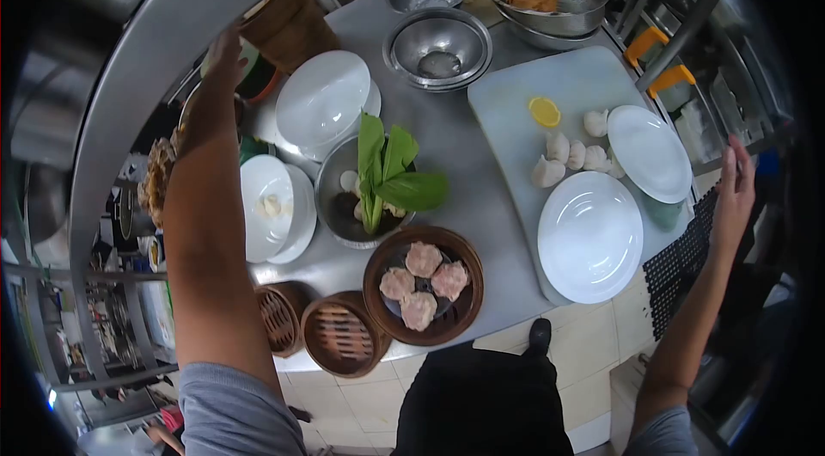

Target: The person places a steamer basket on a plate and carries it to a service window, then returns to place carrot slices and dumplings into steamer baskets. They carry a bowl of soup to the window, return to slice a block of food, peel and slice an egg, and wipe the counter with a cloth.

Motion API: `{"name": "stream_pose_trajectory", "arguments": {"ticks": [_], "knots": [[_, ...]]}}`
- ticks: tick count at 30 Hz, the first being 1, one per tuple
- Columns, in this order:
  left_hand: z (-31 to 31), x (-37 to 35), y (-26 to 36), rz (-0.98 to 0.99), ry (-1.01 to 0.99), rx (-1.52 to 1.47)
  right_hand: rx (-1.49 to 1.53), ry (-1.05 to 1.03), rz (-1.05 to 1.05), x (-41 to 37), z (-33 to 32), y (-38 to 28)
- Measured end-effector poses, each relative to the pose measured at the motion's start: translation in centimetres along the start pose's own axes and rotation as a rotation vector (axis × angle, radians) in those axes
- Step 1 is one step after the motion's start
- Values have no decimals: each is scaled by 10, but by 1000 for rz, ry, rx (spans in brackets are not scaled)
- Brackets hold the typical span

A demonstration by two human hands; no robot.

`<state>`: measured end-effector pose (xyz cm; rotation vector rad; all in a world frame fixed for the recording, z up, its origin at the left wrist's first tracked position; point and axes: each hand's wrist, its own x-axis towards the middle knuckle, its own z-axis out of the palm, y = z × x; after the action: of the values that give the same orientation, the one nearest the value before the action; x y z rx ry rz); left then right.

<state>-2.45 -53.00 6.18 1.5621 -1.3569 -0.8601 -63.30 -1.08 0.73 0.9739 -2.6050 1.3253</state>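
Stood watching by the worktop [481, 207]. Left arm [206, 224] stretched far out along its left side. The left hand [225, 56] was just beside a tall brown stack [296, 30], bamboo steamers by the look of it. Fingers blurred and small at that end: I could not tell whether they were curled on anything, or whether they touched the stack.

Right hand [736, 185] out on the opposite side, past the edge of the cutting board [507, 104]. Fingers loosely extended, nothing in the grasp that I could see. Nearest item, an oval white plate [649, 153], near but apart from it.

Step in hand, my judgement: a reach to the stack. Any move from there would seem to call for settling the fingers securely against its side, minding the white bowl [325, 99] close by.

Position of the stack: back left of the worktop, within the left hand's reach, well apart from the right; metal bowls [438, 48] and the board lay between.

Close to the body, at the near edge: a round steamer [371, 286] holding four pinkish dumplings [423, 259], two slatted steamers [344, 331] beside it. Neither hand was near those.
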Motion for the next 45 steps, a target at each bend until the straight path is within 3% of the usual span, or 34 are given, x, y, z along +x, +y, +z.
{"name": "stream_pose_trajectory", "arguments": {"ticks": [4,6,8,9,12,14,16,17,21,23,24,27,28,31,35,37,41,43,45], "knots": [[-15,53,-34,32,-217,13,0,-35,-591,-20,17,-114],[-5,42,-21,-179,-225,-256,170,-189,-679,-21,37,-159],[-1,34,-14,-152,-252,-226,255,-335,-784,-22,65,-201],[-2,34,-14,-125,-257,-198,257,-307,-896,-19,90,-214],[-10,40,-24,-46,-309,-188,307,-597,-812,-16,172,-270],[-8,39,-22,-25,-315,-159,330,-544,-900,-18,238,-303],[-4,40,-22,4,-328,-120,332,-801,-643,-16,290,-349],[1,35,-14,8,-344,-110,275,-882,-626,-20,282,-367],[36,-19,25,-18,-445,-78,693,-874,-649,-7,392,-381],[58,-45,42,-86,-467,-55,776,-1089,-535,-14,388,-382],[63,-49,47,-100,-477,-47,574,-947,-531,-15,400,-379],[66,-16,19,-208,-461,-48,435,-904,-572,-8,395,-379],[63,13,-10,-144,-574,-107,346,-827,-573,-12,395,-379],[62,-1,-4,43,-679,-92,200,-768,-522,-8,394,-383],[38,-5,13,154,-683,-83,317,-662,-789,12,392,-394],[27,-8,24,175,-646,-92,375,-684,-891,22,372,-399],[31,-32,41,220,-569,-143,229,-649,-948,20,261,-391],[57,-59,54,233,-550,-189,139,-634,-912,17,218,-361],[81,-106,61,223,-561,-243,130,-748,-765,17,185,-328]]}}
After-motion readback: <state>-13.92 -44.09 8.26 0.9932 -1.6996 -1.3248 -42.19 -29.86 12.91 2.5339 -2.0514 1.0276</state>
